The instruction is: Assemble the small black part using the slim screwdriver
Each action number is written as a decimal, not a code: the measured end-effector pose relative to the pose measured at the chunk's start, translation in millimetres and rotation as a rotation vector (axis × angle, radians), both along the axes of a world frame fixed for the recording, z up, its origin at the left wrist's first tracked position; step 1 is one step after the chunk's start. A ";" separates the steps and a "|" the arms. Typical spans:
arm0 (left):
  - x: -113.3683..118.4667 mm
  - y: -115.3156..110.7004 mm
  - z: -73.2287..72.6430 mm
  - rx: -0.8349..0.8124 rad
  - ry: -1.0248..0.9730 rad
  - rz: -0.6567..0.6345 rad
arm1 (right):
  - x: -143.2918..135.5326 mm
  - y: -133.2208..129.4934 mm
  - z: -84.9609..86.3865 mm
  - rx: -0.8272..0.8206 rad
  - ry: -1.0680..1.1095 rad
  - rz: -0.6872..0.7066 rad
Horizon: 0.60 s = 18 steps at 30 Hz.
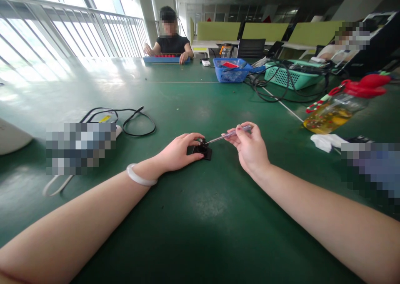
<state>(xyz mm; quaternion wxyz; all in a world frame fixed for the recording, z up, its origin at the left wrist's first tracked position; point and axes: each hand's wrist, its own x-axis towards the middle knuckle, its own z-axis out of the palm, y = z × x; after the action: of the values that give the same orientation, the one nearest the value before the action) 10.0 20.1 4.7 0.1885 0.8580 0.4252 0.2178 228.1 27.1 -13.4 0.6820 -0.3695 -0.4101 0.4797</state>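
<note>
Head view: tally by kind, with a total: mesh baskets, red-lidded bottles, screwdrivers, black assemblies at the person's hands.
Mesh baskets: 2 (blue basket, green basket)
Red-lidded bottle: 1
Screwdriver, in the right hand: 1
Black assembly, at the left hand: 1
Total: 5

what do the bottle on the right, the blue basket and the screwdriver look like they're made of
Bottle: clear, glossy plastic or glass, liquid showing through; red lid looks like plastic.
Blue basket: probably moulded plastic, perforated walls.
Screwdriver: shaft likely metal, slim and silvery; handle perhaps translucent plastic, partly hidden by the right hand.
</note>
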 end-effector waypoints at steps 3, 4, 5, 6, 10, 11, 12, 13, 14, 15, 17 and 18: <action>-0.6 0.1 -1.1 -0.023 -0.009 0.001 | -0.4 0.1 0.7 0.026 0.024 -0.016; -0.7 0.1 -1.2 -0.032 -0.009 -0.001 | -0.4 0.2 0.7 0.028 0.031 -0.019; -0.8 0.1 -1.1 -0.038 -0.009 -0.002 | -0.4 0.4 0.7 0.028 0.037 -0.022; -0.9 0.1 -1.0 -0.039 -0.009 -0.004 | -0.4 0.7 0.6 0.024 0.042 -0.022; -0.7 0.2 -0.4 -0.026 0.002 -0.005 | -0.2 1.5 0.2 0.009 0.052 -0.026; -0.5 0.3 -0.3 -0.021 0.006 -0.006 | -0.2 1.6 0.3 0.007 0.052 -0.028; -0.4 0.3 -0.2 -0.017 0.011 -0.009 | -0.3 1.8 0.4 0.007 0.052 -0.030; -0.3 0.4 -0.2 -0.012 0.016 -0.011 | -0.4 1.9 0.5 0.008 0.052 -0.033; -0.2 0.4 -0.2 -0.008 0.021 -0.015 | -0.5 2.1 0.6 0.009 0.052 -0.036; -0.1 0.5 -0.2 -0.005 0.026 -0.019 | -0.6 2.3 0.6 0.012 0.050 -0.038; -0.1 0.6 -0.1 -0.004 0.032 -0.026 | -0.6 2.6 0.6 0.020 0.041 -0.043; -0.1 0.6 0.0 -0.006 0.034 -0.030 | -0.6 2.7 0.6 0.025 0.031 -0.046</action>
<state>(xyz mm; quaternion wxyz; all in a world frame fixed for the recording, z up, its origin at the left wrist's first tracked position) 9.9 20.7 4.7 0.1872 0.8674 0.4159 0.1991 227.5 29.8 -12.8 0.7037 -0.3629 -0.3970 0.4642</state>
